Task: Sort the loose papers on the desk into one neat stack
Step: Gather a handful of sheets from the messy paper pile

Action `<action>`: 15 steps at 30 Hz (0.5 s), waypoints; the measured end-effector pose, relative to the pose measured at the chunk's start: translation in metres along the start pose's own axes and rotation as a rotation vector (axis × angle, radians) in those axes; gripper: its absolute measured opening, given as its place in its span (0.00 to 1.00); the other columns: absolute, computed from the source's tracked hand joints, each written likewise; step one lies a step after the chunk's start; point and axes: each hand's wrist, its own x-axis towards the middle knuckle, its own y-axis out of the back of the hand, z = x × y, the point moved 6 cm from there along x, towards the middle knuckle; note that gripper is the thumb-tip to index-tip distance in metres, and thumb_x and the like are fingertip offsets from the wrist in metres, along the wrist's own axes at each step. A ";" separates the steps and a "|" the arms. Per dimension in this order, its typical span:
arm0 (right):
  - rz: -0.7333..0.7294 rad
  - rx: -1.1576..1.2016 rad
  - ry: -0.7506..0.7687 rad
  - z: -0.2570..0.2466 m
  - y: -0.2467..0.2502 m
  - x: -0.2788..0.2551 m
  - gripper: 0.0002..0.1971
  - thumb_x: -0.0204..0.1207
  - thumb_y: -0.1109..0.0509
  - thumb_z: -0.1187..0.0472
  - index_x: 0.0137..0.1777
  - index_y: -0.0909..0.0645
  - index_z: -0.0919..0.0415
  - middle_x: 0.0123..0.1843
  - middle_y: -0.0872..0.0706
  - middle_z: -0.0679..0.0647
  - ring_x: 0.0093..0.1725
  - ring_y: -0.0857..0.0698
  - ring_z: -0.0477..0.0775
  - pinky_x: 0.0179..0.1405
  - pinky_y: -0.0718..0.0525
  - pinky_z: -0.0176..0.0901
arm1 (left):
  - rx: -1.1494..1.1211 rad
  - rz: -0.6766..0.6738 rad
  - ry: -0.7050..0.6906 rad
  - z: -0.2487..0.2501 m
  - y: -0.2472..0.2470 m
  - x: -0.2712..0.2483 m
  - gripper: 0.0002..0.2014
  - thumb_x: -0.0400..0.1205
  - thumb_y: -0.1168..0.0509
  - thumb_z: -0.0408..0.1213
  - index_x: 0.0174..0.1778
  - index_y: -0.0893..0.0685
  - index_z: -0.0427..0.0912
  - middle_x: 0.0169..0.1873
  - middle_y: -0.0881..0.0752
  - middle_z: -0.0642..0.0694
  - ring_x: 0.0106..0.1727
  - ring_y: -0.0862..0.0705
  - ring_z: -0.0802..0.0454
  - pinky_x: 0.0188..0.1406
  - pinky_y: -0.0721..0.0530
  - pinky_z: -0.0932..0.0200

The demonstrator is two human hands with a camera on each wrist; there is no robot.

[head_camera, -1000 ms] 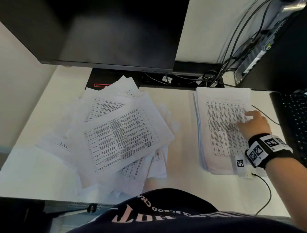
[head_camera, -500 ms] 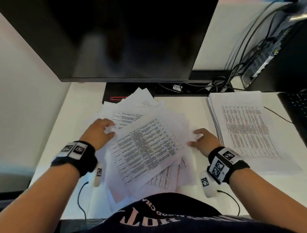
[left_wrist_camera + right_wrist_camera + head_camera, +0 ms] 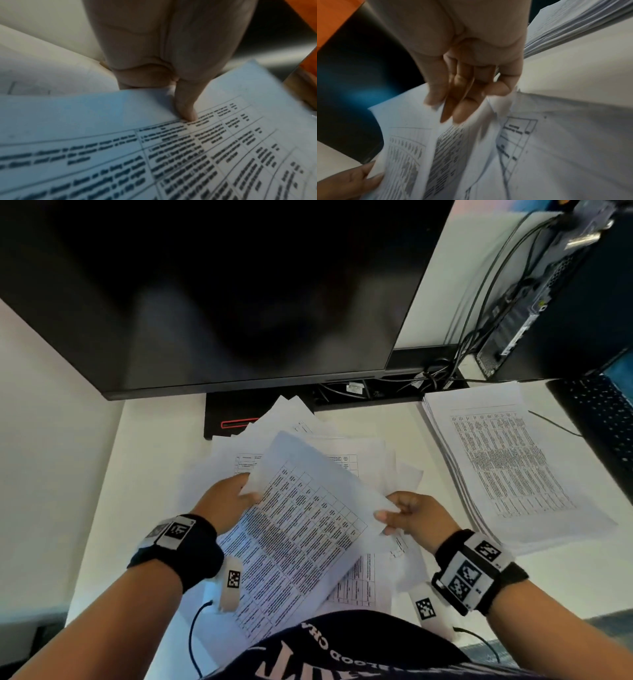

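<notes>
A printed sheet with a table is lifted off the loose pile of papers in the middle of the desk. My left hand pinches its left edge, thumb pressed on the print. On the opposite edge my right hand holds it, fingers curled over the paper. The neat stack lies at the right of the desk, apart from both hands. Sheets under the lifted one are partly hidden.
A black monitor hangs over the back of the white desk. Its stand base sits behind the pile. Cables and a computer case are at the back right, a keyboard at the right edge.
My right hand left the neat stack and came to the loose pile; my left hand came into view. Both took hold of the top sheet and raised it toward me.
</notes>
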 end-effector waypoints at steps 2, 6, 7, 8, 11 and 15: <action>-0.080 -0.084 -0.054 0.005 0.001 0.004 0.17 0.68 0.21 0.61 0.55 0.18 0.51 0.43 0.10 0.53 0.39 0.14 0.44 0.34 0.24 0.28 | 0.033 0.025 0.000 0.001 0.013 0.000 0.22 0.86 0.39 0.41 0.77 0.29 0.43 0.71 0.22 0.47 0.71 0.24 0.47 0.67 0.29 0.58; 0.067 -0.120 -0.191 0.014 0.019 0.017 0.19 0.73 0.25 0.59 0.62 0.22 0.56 0.42 0.14 0.51 0.40 0.16 0.49 0.35 0.21 0.38 | 0.193 0.047 -0.031 0.007 0.041 -0.007 0.22 0.87 0.42 0.44 0.78 0.31 0.46 0.73 0.24 0.46 0.72 0.25 0.45 0.69 0.30 0.53; 0.090 -0.148 -0.218 0.014 0.017 0.020 0.19 0.71 0.24 0.53 0.60 0.22 0.56 0.42 0.14 0.51 0.41 0.16 0.50 0.36 0.21 0.39 | 0.226 0.027 -0.059 0.011 0.045 -0.010 0.21 0.86 0.42 0.45 0.75 0.28 0.46 0.71 0.22 0.47 0.69 0.23 0.45 0.66 0.28 0.54; 0.107 -0.183 -0.243 0.015 0.014 0.023 0.21 0.69 0.23 0.48 0.58 0.22 0.55 0.43 0.14 0.51 0.42 0.15 0.51 0.39 0.20 0.40 | 0.253 -0.004 -0.084 0.014 0.045 -0.012 0.18 0.86 0.42 0.44 0.71 0.25 0.45 0.66 0.18 0.47 0.65 0.21 0.45 0.62 0.26 0.55; 0.151 -0.349 -0.288 0.013 -0.001 0.033 0.23 0.67 0.24 0.40 0.50 0.23 0.56 0.42 0.15 0.51 0.43 0.18 0.53 0.42 0.22 0.42 | 0.317 -0.100 -0.183 0.021 0.036 -0.017 0.07 0.86 0.41 0.43 0.54 0.18 0.51 0.50 0.13 0.49 0.52 0.17 0.48 0.52 0.22 0.56; 0.233 -0.412 -0.232 0.008 -0.013 0.040 0.13 0.72 0.26 0.51 0.37 0.26 0.57 0.36 0.18 0.51 0.38 0.20 0.54 0.32 0.27 0.41 | 0.369 -0.129 -0.253 0.026 0.024 -0.019 0.09 0.85 0.40 0.45 0.47 0.17 0.48 0.43 0.15 0.47 0.46 0.18 0.48 0.46 0.23 0.56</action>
